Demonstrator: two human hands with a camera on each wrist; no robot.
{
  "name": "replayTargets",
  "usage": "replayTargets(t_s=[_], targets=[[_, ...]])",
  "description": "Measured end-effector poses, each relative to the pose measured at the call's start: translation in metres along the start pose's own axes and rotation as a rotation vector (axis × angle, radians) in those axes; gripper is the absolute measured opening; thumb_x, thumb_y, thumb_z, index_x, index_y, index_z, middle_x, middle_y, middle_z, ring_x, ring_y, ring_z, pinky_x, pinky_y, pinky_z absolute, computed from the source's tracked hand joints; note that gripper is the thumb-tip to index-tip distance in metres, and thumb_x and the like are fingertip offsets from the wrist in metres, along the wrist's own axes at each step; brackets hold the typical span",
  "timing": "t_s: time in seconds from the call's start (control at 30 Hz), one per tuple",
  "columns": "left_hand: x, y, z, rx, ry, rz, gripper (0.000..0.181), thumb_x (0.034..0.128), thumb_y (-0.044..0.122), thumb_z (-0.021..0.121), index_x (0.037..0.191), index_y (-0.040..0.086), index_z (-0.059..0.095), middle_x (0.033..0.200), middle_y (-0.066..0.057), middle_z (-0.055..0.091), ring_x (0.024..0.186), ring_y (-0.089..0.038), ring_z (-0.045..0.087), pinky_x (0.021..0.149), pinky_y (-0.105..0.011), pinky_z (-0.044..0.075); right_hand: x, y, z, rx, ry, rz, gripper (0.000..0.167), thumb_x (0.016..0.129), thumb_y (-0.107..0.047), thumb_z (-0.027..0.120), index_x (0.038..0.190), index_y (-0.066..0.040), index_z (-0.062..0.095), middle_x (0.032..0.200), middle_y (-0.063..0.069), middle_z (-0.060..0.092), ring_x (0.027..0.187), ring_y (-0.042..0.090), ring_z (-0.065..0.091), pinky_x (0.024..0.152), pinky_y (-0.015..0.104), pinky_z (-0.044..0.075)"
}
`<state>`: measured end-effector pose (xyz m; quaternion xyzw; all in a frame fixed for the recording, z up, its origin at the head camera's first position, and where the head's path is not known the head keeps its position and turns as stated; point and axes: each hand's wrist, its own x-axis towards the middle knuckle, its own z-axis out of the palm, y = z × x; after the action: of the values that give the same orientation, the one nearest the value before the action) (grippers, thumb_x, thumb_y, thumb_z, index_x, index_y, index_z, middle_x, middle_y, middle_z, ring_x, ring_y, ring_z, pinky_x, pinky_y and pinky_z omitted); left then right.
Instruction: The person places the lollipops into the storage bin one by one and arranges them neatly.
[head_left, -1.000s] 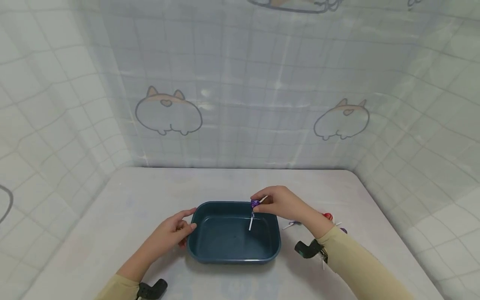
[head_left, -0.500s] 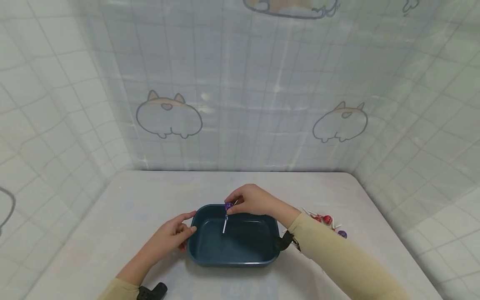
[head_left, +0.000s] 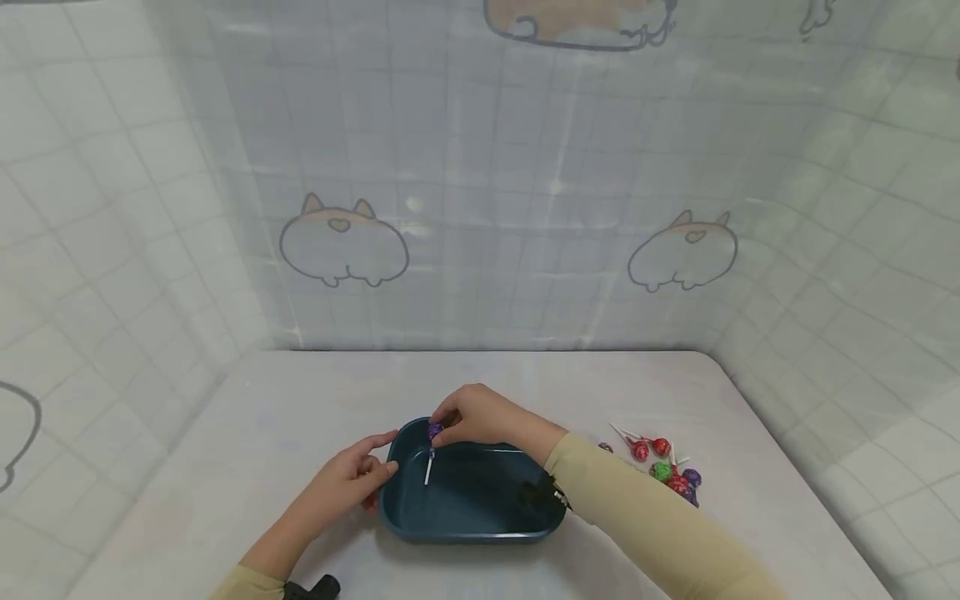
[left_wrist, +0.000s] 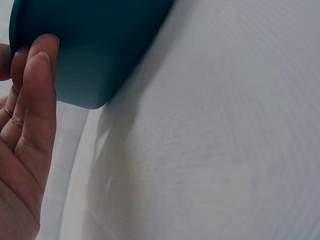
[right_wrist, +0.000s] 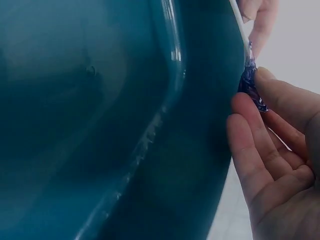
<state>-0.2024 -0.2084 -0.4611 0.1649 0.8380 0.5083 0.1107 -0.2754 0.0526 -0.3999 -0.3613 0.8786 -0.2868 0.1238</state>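
Note:
My right hand (head_left: 480, 417) pinches a purple-wrapped lollipop (head_left: 435, 431) by its candy end, over the far left corner of a dark teal plastic basin (head_left: 472, 536). The white stick points down into the basin. In the right wrist view, thumb and fingers hold the shiny purple wrapper (right_wrist: 252, 90) beside the basin's rim. My left hand (head_left: 341, 483) grips the basin's left side, thumb at the rim. In the left wrist view, its fingers (left_wrist: 37, 95) press against the outer wall (left_wrist: 85, 80).
Several lollipops in red, green and purple wrappers lie on the white table (head_left: 300, 400) to the right of the basin, among them a green one (head_left: 661, 471) and a red one (head_left: 639, 451). A tile-patterned curtain (head_left: 480, 208) stands behind and at both sides.
My right hand has carried the purple lollipop leftward across the basin to its far left corner. The left hand keeps its grip. More of the loose lollipops show at the right.

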Motion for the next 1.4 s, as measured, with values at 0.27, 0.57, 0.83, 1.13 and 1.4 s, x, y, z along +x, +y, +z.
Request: replayTargets(t_s=[0.27, 0.57, 0.83, 1.13, 1.4], targets=[[-0.002, -0.001, -0.004, -0.008, 0.01, -0.033, 0.06, 0.0992, 0.031, 0.062, 0.148, 0.005, 0.041, 0.072, -0.009, 0.062, 0.059, -0.025, 0.06, 0.055, -0.036, 0.055, 0.015, -0.007, 0.019, -0.071, -0.052, -0.025, 0.027, 0.084, -0.028, 0.082, 0.105, -0.013, 0.077, 0.086, -0.015, 0.069, 0.078, -0.006, 0.061, 0.073, 0.014, 0.05], [0.002, -0.001, -0.007, -0.033, 0.019, -0.06, 0.062, 0.098, 0.033, 0.064, 0.149, 0.008, 0.039, 0.073, -0.01, 0.062, 0.061, -0.026, 0.061, 0.056, -0.036, 0.055, 0.029, -0.012, 0.039, -0.138, -0.114, 0.004, 0.017, 0.081, -0.028, 0.084, 0.093, -0.018, 0.076, 0.077, -0.016, 0.064, 0.072, -0.003, 0.058, 0.066, 0.013, 0.048], [0.001, -0.003, -0.009, -0.048, 0.018, -0.076, 0.065, 0.0968, 0.035, 0.065, 0.15, 0.007, 0.039, 0.074, -0.011, 0.063, 0.061, -0.026, 0.061, 0.056, -0.035, 0.055, 0.035, -0.017, 0.051, -0.175, -0.131, 0.013, 0.015, 0.08, -0.03, 0.085, 0.089, -0.02, 0.077, 0.075, -0.018, 0.065, 0.07, -0.005, 0.058, 0.066, 0.013, 0.048], [0.0, -0.002, -0.009, -0.054, 0.013, -0.074, 0.064, 0.0975, 0.032, 0.065, 0.15, 0.007, 0.039, 0.073, -0.01, 0.06, 0.061, -0.026, 0.061, 0.056, -0.036, 0.056, 0.042, -0.019, 0.059, -0.205, -0.137, -0.001, 0.016, 0.078, -0.032, 0.086, 0.09, -0.024, 0.079, 0.073, -0.021, 0.066, 0.069, -0.007, 0.057, 0.067, 0.014, 0.047], [0.0, 0.002, -0.01, -0.041, 0.013, -0.081, 0.065, 0.0964, 0.035, 0.066, 0.149, 0.006, 0.039, 0.072, -0.01, 0.06, 0.061, -0.026, 0.061, 0.056, -0.036, 0.056, 0.043, -0.025, 0.062, -0.181, -0.131, 0.026, 0.013, 0.079, -0.03, 0.086, 0.088, -0.023, 0.079, 0.072, -0.02, 0.066, 0.069, -0.005, 0.058, 0.067, 0.014, 0.047]])
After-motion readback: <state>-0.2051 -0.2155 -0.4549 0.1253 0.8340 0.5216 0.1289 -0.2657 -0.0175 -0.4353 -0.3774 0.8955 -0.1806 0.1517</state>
